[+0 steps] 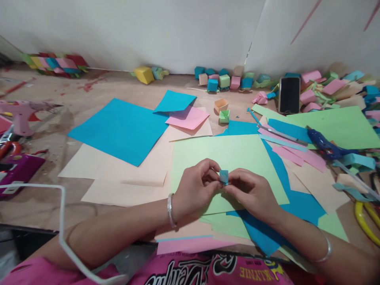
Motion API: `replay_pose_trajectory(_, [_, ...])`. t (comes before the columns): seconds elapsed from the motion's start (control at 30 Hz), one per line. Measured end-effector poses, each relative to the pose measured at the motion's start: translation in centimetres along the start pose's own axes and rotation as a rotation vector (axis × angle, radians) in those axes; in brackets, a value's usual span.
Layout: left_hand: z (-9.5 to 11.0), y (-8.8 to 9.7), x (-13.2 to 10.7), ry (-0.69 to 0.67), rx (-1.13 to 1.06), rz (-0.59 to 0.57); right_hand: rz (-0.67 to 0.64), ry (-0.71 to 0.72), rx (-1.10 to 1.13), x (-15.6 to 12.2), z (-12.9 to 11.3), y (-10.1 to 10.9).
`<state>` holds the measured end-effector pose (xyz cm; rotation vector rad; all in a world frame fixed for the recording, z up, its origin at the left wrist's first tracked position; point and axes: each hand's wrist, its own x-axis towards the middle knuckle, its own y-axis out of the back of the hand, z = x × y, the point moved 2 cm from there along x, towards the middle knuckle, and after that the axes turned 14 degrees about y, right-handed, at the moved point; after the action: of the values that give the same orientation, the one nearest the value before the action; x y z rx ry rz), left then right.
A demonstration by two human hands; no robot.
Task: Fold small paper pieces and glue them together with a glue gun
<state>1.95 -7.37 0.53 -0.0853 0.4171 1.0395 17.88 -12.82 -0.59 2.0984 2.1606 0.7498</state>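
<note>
A small folded blue paper piece is pinched between both of my hands over a light green sheet. My left hand grips its left side with closed fingers, and a silver bangle sits on that wrist. My right hand holds the right side with fingers pressed together. Under the green sheet lie blue, peach and pink sheets.
A large blue sheet and a pink square lie ahead on the left. Small paper boxes line the wall. A phone stands at right, near a blue glue gun and scissors. A pink glue gun lies far left.
</note>
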Motion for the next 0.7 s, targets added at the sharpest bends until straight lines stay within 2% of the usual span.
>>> replay_pose_trajectory(0.13, [0.1, 0.1, 0.1, -0.009, 0.014, -0.018, 0.004, 0.046, -0.034, 0.2, -0.4, 0.3])
replay_pose_trajectory(0.27, [0.2, 0.2, 0.1, -0.004, 0.085, -0.086, -0.023, 0.089, -0.077, 0.1, -0.5, 0.3])
replay_pose_trajectory(0.53, [0.3, 0.3, -0.4, -0.115, 0.261, -0.04, -0.17, 0.088, -0.137, 0.1, -1.1, -0.1])
replay_pose_trajectory(0.6, [0.3, 0.3, -0.3, -0.062, 0.2, -0.05, -0.175, 0.07, -0.149, 0.0, -1.3, -0.3])
replay_pose_trajectory(0.7, [0.3, 0.3, 0.0, 0.091, 0.052, -0.127, -0.108, 0.046, -0.154, -0.2, -1.4, -0.6])
